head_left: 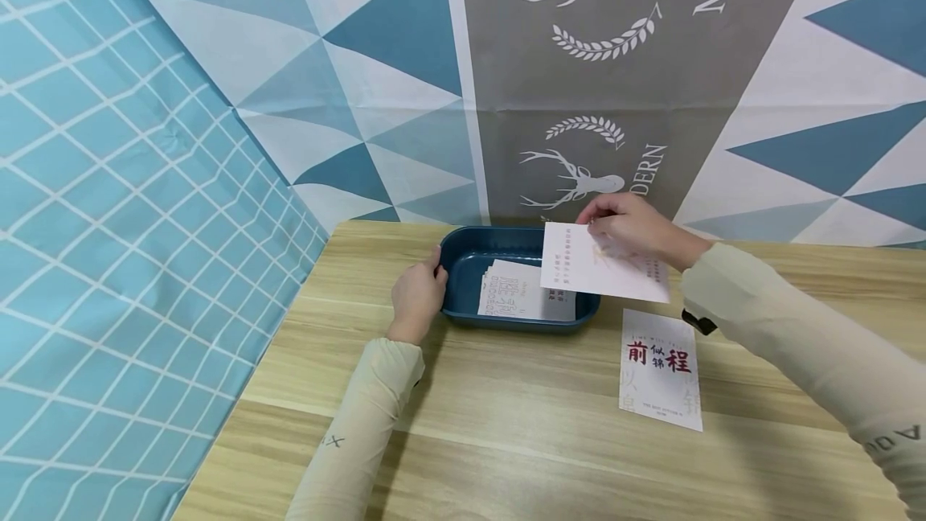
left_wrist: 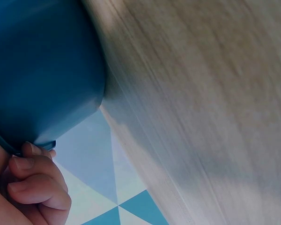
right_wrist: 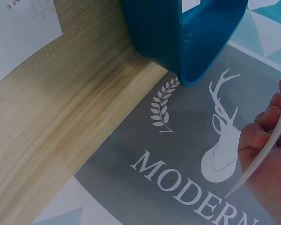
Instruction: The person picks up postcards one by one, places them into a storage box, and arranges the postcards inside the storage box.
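My left hand [head_left: 419, 297] grips the left end of a dark blue plastic tray [head_left: 463, 239] with rounded corners. In the left wrist view, curled fingers [left_wrist: 42, 187] lie at the tray's rim. Inside the tray is a small stack of white printed cards [head_left: 517, 288]. Over the tray's right end, my right hand [head_left: 629, 227] pinches a white card [head_left: 564, 264] with faint print, which hides part of the tray. That held card [right_wrist: 267, 147] appears edge-on and slightly bowed in the right wrist view. Another card [head_left: 658, 368] with red and dark characters lies on the table, right of the tray.
The wood-grain table [head_left: 506, 424] meets a patterned wall covering [head_left: 391, 63] right behind the tray. On the left, a light blue gridded sheet [head_left: 145, 223] runs along the table's edge.
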### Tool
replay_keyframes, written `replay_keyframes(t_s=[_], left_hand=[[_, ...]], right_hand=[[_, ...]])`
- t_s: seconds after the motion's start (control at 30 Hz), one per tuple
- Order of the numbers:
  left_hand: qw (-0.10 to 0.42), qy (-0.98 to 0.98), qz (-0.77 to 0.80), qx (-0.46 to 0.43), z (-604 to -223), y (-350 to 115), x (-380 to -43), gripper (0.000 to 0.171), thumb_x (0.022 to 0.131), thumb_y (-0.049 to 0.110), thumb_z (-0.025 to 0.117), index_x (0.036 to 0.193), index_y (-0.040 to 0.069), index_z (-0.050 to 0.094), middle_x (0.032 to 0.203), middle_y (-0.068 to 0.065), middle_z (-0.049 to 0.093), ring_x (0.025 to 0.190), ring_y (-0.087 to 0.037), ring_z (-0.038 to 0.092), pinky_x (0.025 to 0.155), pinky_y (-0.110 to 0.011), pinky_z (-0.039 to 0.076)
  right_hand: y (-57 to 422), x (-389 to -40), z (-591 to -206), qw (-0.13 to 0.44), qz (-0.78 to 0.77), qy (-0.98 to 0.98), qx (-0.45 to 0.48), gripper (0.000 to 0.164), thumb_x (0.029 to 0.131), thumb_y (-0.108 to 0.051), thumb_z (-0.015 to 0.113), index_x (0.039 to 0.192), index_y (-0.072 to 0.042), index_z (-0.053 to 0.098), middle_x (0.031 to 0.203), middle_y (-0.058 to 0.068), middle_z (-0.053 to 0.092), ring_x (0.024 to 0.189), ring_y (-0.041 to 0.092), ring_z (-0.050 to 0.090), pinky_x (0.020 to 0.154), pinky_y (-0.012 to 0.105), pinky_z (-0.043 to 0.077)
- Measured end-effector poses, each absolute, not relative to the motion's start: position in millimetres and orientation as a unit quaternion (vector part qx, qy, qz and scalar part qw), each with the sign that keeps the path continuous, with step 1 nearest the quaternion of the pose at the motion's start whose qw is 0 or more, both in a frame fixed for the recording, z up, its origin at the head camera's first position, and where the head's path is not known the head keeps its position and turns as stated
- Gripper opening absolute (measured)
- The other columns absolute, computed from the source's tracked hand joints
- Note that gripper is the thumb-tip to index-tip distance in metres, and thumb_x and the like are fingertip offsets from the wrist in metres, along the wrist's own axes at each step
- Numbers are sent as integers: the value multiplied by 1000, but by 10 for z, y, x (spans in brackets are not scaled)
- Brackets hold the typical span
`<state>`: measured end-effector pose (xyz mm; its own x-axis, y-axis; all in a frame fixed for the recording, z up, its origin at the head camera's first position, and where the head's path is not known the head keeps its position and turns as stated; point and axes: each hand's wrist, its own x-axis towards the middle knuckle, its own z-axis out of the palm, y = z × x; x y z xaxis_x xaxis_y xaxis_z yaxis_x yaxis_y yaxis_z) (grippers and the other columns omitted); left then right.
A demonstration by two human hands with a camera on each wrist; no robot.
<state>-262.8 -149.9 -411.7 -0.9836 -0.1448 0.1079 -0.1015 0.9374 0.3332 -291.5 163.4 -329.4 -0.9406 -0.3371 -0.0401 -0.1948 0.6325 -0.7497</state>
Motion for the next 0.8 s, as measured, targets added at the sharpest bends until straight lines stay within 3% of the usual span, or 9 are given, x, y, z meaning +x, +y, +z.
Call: replay_keyframes(t_s=[0.8], left_hand=[[66,-982,-168,59,-4118,-1509,-2635,42,94,23,50,136,24,50,86,-10,69,65,-23,57,56,-36,45]], right_hand=[[1464,-2951,-3307,102,-416,891,-152,23,89,-7,50,107,-2,64,109,15,59,95,25,51,80,32,36]])
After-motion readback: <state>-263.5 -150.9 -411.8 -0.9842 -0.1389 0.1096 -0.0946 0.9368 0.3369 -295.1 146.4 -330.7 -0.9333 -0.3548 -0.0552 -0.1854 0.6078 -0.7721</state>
